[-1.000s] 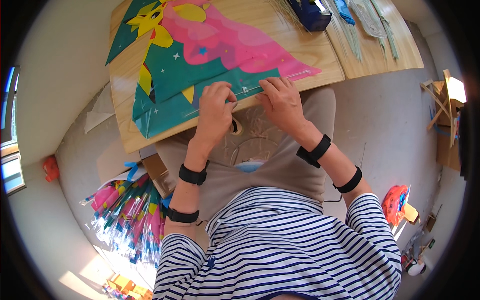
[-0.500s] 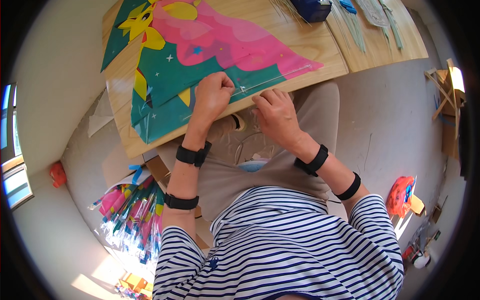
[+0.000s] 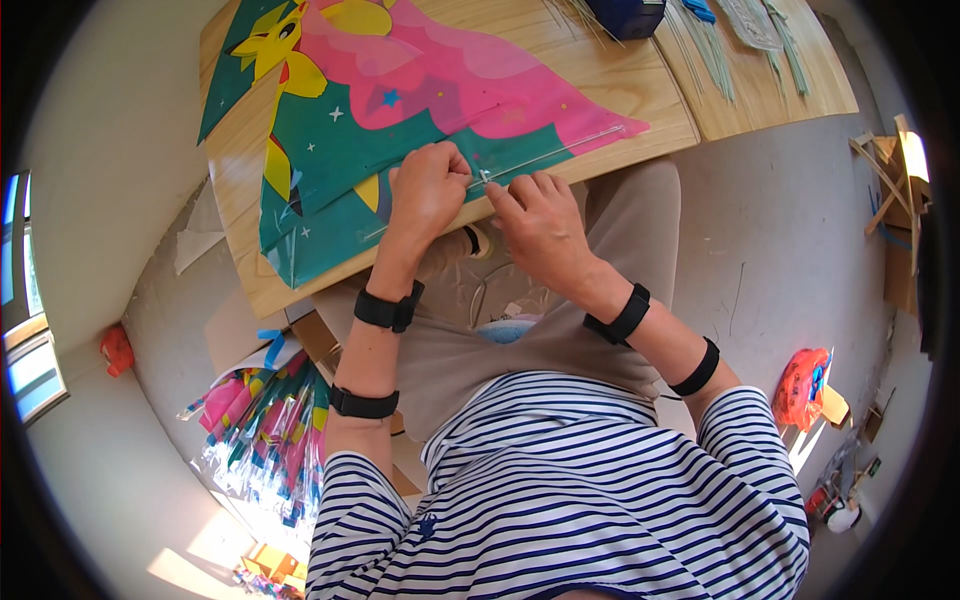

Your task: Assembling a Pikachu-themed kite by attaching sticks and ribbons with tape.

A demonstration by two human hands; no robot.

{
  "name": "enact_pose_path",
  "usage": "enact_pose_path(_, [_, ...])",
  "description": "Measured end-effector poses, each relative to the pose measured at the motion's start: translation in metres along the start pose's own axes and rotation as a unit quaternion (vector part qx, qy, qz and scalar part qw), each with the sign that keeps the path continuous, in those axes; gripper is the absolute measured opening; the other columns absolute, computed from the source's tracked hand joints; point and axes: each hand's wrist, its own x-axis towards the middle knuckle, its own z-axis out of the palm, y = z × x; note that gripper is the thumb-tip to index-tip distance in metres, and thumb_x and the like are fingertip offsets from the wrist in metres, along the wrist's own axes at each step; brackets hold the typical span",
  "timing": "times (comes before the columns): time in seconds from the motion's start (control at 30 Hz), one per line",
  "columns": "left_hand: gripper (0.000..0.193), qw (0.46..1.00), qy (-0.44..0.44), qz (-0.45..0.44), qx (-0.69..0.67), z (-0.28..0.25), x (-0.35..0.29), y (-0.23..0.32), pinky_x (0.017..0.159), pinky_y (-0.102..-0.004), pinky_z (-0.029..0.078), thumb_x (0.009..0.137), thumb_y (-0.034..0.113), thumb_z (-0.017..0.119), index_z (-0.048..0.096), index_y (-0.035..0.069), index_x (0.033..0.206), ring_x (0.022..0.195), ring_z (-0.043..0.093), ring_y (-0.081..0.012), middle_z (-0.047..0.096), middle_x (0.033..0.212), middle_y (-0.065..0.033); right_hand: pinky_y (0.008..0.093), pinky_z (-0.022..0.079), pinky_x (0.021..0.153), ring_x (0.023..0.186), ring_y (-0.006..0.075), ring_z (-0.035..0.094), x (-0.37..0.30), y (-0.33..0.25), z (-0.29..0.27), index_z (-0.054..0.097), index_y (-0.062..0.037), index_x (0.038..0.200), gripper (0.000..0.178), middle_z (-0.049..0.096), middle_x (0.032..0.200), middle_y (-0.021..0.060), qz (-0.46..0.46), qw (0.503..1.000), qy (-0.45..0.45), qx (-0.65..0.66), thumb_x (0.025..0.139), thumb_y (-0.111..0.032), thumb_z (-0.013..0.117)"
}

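Observation:
A colourful kite sail [image 3: 470,90], pink, green and yellow with a cartoon print, lies across the wooden table. Along its near edge runs a thin pale rod [image 3: 570,152] with a small white fitting [image 3: 485,176] on it. My left hand [image 3: 428,192] rests on the green part with its fingers curled; whatever they pinch is hidden beneath them. Just right of the fitting, the fingertips of my right hand [image 3: 540,222] come together at the sail's edge, and what lies between them is too small to make out.
Bundles of thin rods [image 3: 708,60] and a dark blue container [image 3: 625,15] sit at the table's far right. Beside my left leg stands a pile of folded printed sheets [image 3: 265,430]. A red bag [image 3: 802,388] is on the floor at right.
My right hand has shifted left and slightly toward the sail, bringing its fingertips beside the white fitting. My left hand has stayed nearly in place.

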Motion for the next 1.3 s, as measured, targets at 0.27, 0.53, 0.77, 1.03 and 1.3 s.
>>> enact_pose_path(0.27, [0.011, 1.0, -0.004, -0.01, 0.003, -0.001, 0.001, 0.002, 0.07, -0.0348, 0.051, 0.078, 0.01, 0.069, 0.069, 0.002, 0.085, 0.075, 0.068, -0.0231, 0.071, 0.08, -0.0112, 0.0459, 0.045, 0.088, 0.098, 0.0317, 0.054, 0.006, -0.005, -0.001, 0.065, -0.0076, 0.125, 0.049, 0.055, 0.099, 0.0121, -0.004, 0.999, -0.035, -0.035, 0.078, -0.015, 0.076])
enact_pose_path(0.53, [0.011, 1.0, 0.002, -0.004, 0.012, 0.001, 0.002, 0.001, 0.07, -0.0354, 0.051, 0.078, 0.011, 0.069, 0.069, 0.003, 0.085, 0.075, 0.068, -0.0243, 0.071, 0.08, -0.0112, 0.0456, 0.042, 0.088, 0.101, 0.0311, 0.053, 0.004, -0.004, 0.001, 0.064, -0.0034, 0.119, 0.049, 0.056, 0.104, 0.0126, -0.012, 0.999, -0.037, -0.035, 0.073, -0.015, 0.077])
enact_pose_path(0.77, [0.01, 0.997, 0.036, 0.039, 0.054, 0.005, 0.003, -0.001, 0.071, -0.0399, 0.05, 0.077, 0.013, 0.068, 0.068, 0.004, 0.082, 0.079, 0.067, -0.0301, 0.07, 0.081, -0.0105, 0.0481, 0.044, 0.093, 0.101, 0.0323, 0.053, 0.003, -0.003, 0.003, 0.065, -0.0038, 0.12, 0.048, 0.055, 0.105, 0.0133, -0.017, 0.998, -0.035, -0.044, 0.075, -0.017, 0.076])
enact_pose_path(1.03, [0.006, 0.991, 0.064, 0.071, 0.099, 0.008, 0.001, 0.001, 0.077, -0.043, 0.045, 0.077, 0.013, 0.069, 0.067, 0.008, 0.08, 0.089, 0.063, -0.0298, 0.068, 0.083, -0.007, 0.0547, 0.042, 0.104, 0.106, 0.0339, 0.054, 0.0, -0.003, 0.011, 0.064, -0.0039, 0.121, 0.05, 0.054, 0.107, 0.013, -0.017, 0.997, -0.042, -0.065, 0.074, -0.017, 0.077])
enact_pose_path(1.3, [0.005, 0.979, 0.1, 0.098, 0.145, 0.014, -0.001, 0.001, 0.077, -0.0443, 0.042, 0.076, 0.013, 0.07, 0.067, 0.01, 0.079, 0.088, 0.063, -0.0286, 0.066, 0.082, -0.0049, 0.0588, 0.038, 0.108, 0.106, 0.0336, 0.054, -0.001, -0.002, 0.014, 0.065, -0.0028, 0.12, 0.048, 0.053, 0.108, 0.0128, -0.034, 0.995, -0.037, -0.091, 0.076, -0.017, 0.075])
